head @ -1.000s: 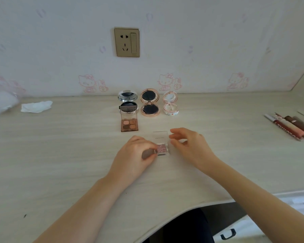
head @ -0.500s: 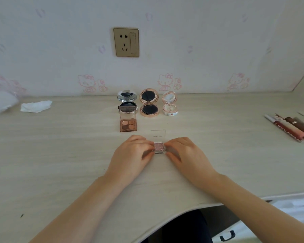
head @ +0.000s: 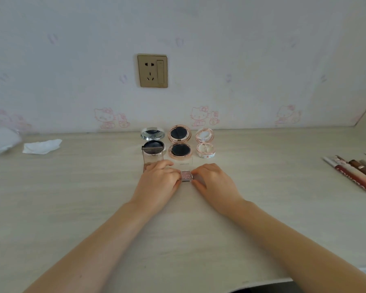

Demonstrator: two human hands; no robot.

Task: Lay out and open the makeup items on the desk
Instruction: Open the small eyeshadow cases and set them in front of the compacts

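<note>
Matt pale wood-grain desk point(head: 72, 208); glossy clear plastic palette point(head: 186, 176); shiny chrome compact point(head: 153, 133); crumpled tissue point(head: 42, 146).

Home bedroom, cartoon-cat wallpaper point(head: 106, 118), desk point(head: 72, 197)

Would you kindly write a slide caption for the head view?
Both hands, left and right, pinch a small open pink glitter eyeshadow on the desk before three open compacts.

1. Both hands, left hand point(head: 156, 182) and right hand point(head: 215, 182), sit mid-desk point(head: 72, 208); bare surface lies wide on either side of them.
2. Straight ahead, three open compacts point(head: 180, 142) and a clear-lidded palette point(head: 152, 156) block the way.
3. Far right, lip tubes point(head: 355, 172) lie grouped.
4. Far left lies a crumpled tissue point(head: 41, 146).
</note>
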